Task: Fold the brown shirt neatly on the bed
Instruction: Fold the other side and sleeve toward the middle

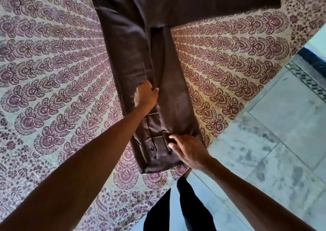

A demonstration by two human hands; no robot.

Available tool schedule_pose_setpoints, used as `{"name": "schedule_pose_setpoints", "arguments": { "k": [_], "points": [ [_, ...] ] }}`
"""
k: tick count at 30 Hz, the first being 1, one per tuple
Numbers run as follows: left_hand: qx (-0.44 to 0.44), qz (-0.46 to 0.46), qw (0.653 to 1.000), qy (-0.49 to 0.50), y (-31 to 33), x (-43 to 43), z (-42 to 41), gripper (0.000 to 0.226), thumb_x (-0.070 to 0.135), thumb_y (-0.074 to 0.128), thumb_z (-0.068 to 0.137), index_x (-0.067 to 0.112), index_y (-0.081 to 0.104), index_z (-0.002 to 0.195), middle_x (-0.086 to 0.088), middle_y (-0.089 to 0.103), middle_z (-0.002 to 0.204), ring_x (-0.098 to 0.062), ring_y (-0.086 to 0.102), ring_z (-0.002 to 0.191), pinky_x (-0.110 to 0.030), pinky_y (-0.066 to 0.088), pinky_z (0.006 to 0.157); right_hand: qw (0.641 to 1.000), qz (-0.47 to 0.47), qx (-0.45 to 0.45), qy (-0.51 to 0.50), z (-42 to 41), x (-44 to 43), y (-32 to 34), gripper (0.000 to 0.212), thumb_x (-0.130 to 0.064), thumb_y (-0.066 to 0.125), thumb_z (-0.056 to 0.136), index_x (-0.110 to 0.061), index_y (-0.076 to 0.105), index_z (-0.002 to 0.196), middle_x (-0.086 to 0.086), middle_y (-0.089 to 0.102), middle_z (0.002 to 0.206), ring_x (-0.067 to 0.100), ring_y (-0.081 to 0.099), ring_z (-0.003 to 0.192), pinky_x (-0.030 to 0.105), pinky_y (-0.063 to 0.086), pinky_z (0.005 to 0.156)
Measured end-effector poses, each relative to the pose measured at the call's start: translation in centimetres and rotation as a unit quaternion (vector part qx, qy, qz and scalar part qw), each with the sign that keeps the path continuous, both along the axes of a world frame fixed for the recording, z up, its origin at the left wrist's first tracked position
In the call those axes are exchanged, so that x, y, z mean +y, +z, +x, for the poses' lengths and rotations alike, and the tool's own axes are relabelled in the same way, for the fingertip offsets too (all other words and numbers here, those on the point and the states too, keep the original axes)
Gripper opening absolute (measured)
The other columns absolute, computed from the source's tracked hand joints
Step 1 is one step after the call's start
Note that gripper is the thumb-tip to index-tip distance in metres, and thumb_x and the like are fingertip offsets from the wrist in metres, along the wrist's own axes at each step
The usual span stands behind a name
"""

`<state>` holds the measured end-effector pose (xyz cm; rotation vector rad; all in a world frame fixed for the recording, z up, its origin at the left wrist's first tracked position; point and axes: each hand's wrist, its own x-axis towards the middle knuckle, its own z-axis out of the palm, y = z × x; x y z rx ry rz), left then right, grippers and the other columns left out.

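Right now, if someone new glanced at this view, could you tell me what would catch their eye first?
First, the brown shirt, a long dark strip running down the middle of the patterned bedspread, one sleeve stretching to the upper right. Next, the two bare arms reaching in from below: the left hand pinches a lengthwise fold mid-shirt, while the right hand presses near the buttoned cuff at the near end. Pale marble floor shows at the right.

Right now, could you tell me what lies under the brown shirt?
The patterned bedsheet shows all around the brown shirt, so it likely continues beneath; anything else under the cloth is covered.
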<state>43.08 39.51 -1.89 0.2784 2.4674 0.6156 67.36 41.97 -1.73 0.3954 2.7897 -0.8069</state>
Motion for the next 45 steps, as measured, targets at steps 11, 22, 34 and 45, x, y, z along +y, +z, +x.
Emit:
{"name": "schedule_pose_setpoints", "arguments": {
  "k": [11,22,34,45],
  "points": [
    [0.072,0.062,0.991,-0.098,4.0,8.2,-8.2,0.019,0.029,0.062,0.086,0.017,0.061,0.101,-0.010,0.060,0.109,-0.035,0.062,0.099,-0.045,0.053,0.084,0.986,0.039,-0.017,-0.158,-14.8,17.6,3.3,0.021,-0.027,0.055,0.095,-0.016,0.063,0.111,0.002,0.070,0.100,0.018,0.067,0.080,0.032,0.056,0.071],
    [0.202,-0.215,0.931,-0.217,1.7,20.3,-14.1,0.039,0.011,0.057,0.090,0.012,0.043,0.126,-0.011,0.044,0.126,-0.034,0.055,0.112,-0.045,0.052,0.079,0.944,0.266,-0.056,-0.188,-23.3,37.1,0.3,0.053,-0.012,0.074,0.077,-0.003,0.054,0.125,0.019,0.057,0.124,0.036,0.052,0.116,0.048,0.049,0.093],
    [0.207,-0.164,0.948,-0.177,1.0,18.6,-16.6,0.028,0.011,0.053,0.089,0.008,0.048,0.116,-0.020,0.057,0.113,-0.045,0.063,0.095,-0.050,0.050,0.074,0.919,0.332,-0.004,-0.212,-22.3,40.2,-1.8,0.017,-0.009,0.047,0.090,-0.006,0.062,0.098,0.009,0.068,0.081,0.026,0.064,0.075,0.041,0.052,0.080],
    [0.216,-0.120,0.960,-0.135,2.2,13.2,-18.3,0.029,0.005,0.039,0.096,0.004,0.047,0.123,-0.024,0.052,0.123,-0.047,0.056,0.108,-0.053,0.047,0.084,0.964,0.219,0.037,-0.149,-13.7,21.2,1.9,0.023,-0.030,0.056,0.092,-0.012,0.060,0.105,0.002,0.066,0.076,0.019,0.065,0.054,0.027,0.045,0.039]
  ]
}}
